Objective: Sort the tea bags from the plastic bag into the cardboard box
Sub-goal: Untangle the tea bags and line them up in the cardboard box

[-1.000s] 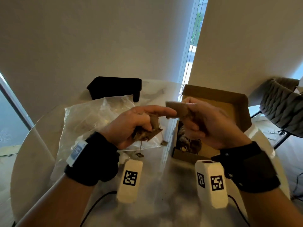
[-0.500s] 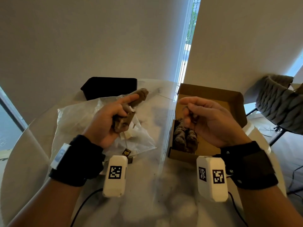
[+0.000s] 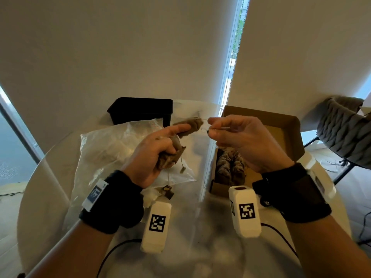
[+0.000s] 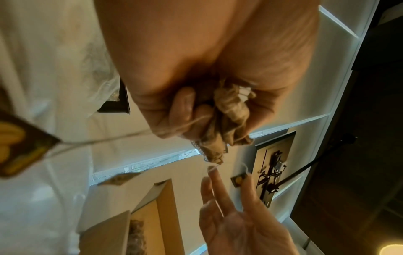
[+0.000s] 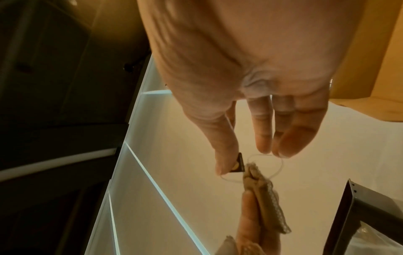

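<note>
My left hand (image 3: 160, 149) grips a bunch of brown tea bags (image 3: 170, 159), and one tea bag (image 3: 189, 126) sticks out past its forefinger. The bunch of tea bags (image 4: 226, 119) fills the curled fingers in the left wrist view. My right hand (image 3: 230, 135) pinches a small dark paper tag (image 5: 237, 164) on that bag's thread, just right of the bag. The tea bag (image 5: 263, 203) hangs close to the tag. The cardboard box (image 3: 281, 125) stands open at the right with several tea bags (image 3: 230, 167) in its near end. The clear plastic bag (image 3: 112, 149) lies under my left hand.
A black container (image 3: 140, 109) stands behind the plastic bag. Loose tags (image 3: 167, 190) on threads dangle below my left hand. The round pale table (image 3: 190, 247) carries everything. A grey woven chair (image 3: 345, 127) stands off to the right.
My hands drew apart, then closed in again. The left hand lifted one tea bag out past its forefinger, and the right hand came over to pinch its tag.
</note>
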A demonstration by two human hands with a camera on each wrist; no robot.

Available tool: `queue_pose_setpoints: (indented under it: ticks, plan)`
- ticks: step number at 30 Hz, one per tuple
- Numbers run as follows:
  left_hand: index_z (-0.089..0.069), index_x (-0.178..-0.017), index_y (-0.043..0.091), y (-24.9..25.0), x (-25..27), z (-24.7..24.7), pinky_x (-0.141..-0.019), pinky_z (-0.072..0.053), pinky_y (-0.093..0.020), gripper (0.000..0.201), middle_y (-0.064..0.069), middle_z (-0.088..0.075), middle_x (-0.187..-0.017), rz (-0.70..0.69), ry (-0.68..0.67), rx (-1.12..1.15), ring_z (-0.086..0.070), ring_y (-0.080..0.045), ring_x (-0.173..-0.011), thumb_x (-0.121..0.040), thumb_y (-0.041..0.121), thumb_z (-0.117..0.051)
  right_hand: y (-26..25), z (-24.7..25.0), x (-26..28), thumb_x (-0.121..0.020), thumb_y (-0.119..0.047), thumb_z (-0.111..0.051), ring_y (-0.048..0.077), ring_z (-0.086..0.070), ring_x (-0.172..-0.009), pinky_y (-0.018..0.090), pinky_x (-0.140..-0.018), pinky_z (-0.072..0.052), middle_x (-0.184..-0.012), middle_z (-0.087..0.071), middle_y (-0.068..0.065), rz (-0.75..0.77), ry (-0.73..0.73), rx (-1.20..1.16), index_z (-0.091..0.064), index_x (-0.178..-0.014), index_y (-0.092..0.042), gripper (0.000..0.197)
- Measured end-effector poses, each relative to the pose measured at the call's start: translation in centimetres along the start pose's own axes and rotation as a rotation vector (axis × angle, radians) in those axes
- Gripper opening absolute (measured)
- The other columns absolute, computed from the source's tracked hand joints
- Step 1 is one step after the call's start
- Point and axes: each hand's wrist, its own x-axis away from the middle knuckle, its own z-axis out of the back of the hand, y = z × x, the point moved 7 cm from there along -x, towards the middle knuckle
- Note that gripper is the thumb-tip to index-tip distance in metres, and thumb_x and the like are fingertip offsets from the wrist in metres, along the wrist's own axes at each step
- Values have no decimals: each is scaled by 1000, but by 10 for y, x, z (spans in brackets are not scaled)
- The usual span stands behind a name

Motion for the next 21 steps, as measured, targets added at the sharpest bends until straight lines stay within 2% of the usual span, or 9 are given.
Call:
queue_pose_setpoints:
  ticks: [3,6,8,10,12,14,17,21]
  plan:
    - [-60,-121,13,-3,4,-8,-45,-34,-21,59,-1,-44,-57,29,-72,-73,-40,-10,-49,-64,5,-43,-5,-8,-7,-79,-14,-71,2,-67,-85,18,-68,-56,-93,-71,-12,2,-43,80,-73,-85,-18,7]
    - [-59,-122,13,-6,8,-18,-45,-35,-21,60,1,-41,-52,53,-147,-81,-38,-10,-47,-65,4,-42,-9,-10,-10,-82,-12,-69,9,-69,-80,20,-66,-57,-87,-73,-1,17,-70,215,-71,-85,-19,8]
    - [-58,-121,13,-9,11,-20,-45,-36,-21,58,0,-47,-56,77,-142,-64,-41,-10,-48,-65,4,-43,-15,-1,-8,-82,-13,-70,13,-70,-76,23,-68,-58,-84,-73,3,29,-56,326,-70,-88,-16,7]
    - [-60,-115,13,-12,12,-18,-47,-37,-22,54,-6,-61,-71,94,-116,-72,-47,-11,-53,-64,5,-45,-23,14,-3,-80,-14,-73,15,-69,-71,25,-70,-57,-82,-72,5,67,-35,448,-69,-91,-17,12]
    - [-63,-107,16,-15,11,-13,-56,-39,-27,47,-8,-66,-92,112,-73,-82,-54,-18,-68,-64,4,-46,-30,31,4,-78,-17,-75,17,-68,-72,27,-71,-55,-80,-72,3,86,-65,570,-69,-89,-21,13]
    - [-61,-102,15,-16,9,-9,-61,-34,-34,39,-6,-63,-83,125,-34,-59,-51,-24,-73,-70,-3,-47,-27,39,11,-76,-17,-76,12,-68,-70,24,-69,-53,-79,-72,-4,9,-189,675,-68,-84,-24,13]
    - [-55,-100,10,-18,8,-8,-53,-31,-30,35,-2,-55,-67,130,-30,-35,-46,-13,-55,-81,-14,-39,-6,39,21,-78,-19,-74,-1,-64,-70,20,-67,-49,-79,-70,-11,-130,-399,856,-67,-81,-28,12]
    - [-56,-97,8,-19,8,-8,-51,-34,-28,30,-3,-54,-68,150,-30,8,-48,-12,-53,-83,-13,-40,30,32,26,-79,-24,-75,0,-55,-82,18,-70,-42,-88,-60,-17,-230,-464,1034,-65,-77,-34,14]
